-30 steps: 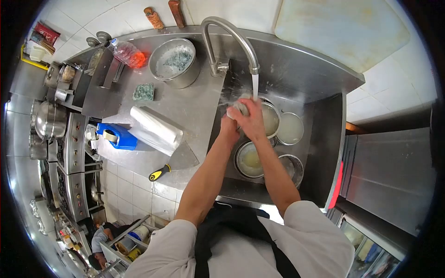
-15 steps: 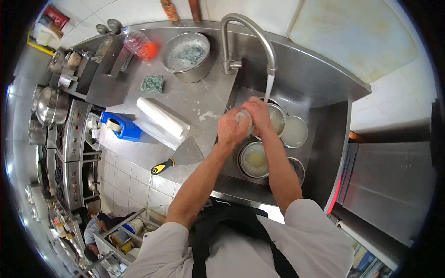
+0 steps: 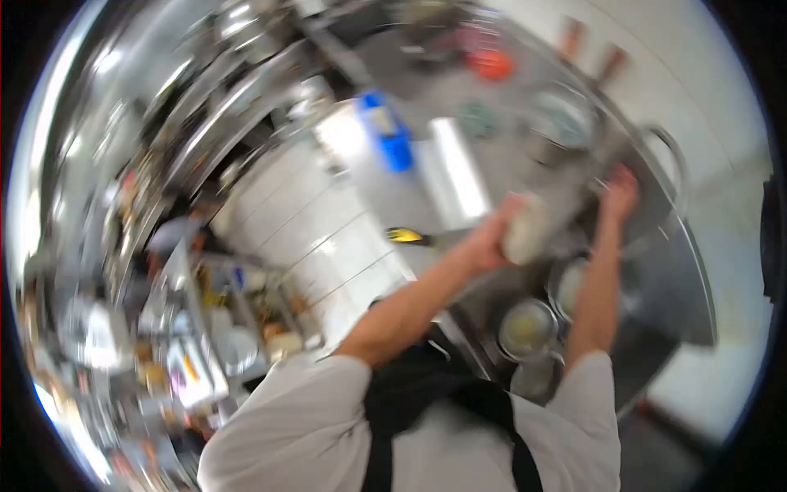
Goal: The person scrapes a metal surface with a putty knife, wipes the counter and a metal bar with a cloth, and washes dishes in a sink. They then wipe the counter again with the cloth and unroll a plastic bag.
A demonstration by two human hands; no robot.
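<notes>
My left hand [image 3: 495,236] is closed around a pale, rounded container [image 3: 527,230], held above the near edge of the sink; blur hides its details. Up by the base of the tap [image 3: 675,156], my right hand [image 3: 620,193] reaches to the tap handle, its fingers closed there though smeared. Below my hands, metal bowls with cloudy liquid stand in the sink: one bowl [image 3: 528,330] shows a yellowish middle, and another bowl [image 3: 567,289] is partly behind my right forearm.
On the steel counter are a white plastic roll [image 3: 459,172], a blue container [image 3: 385,135], a scraper with a yellow-black handle [image 3: 407,236], a green sponge [image 3: 477,119], a large pot [image 3: 564,123] and a bottle with a red cap [image 3: 490,64]. Another person [image 3: 176,234] is at far left.
My hands have parted: the left keeps the container, while the right has gone to the tap. The view has swung left. The water stream seen before no longer shows.
</notes>
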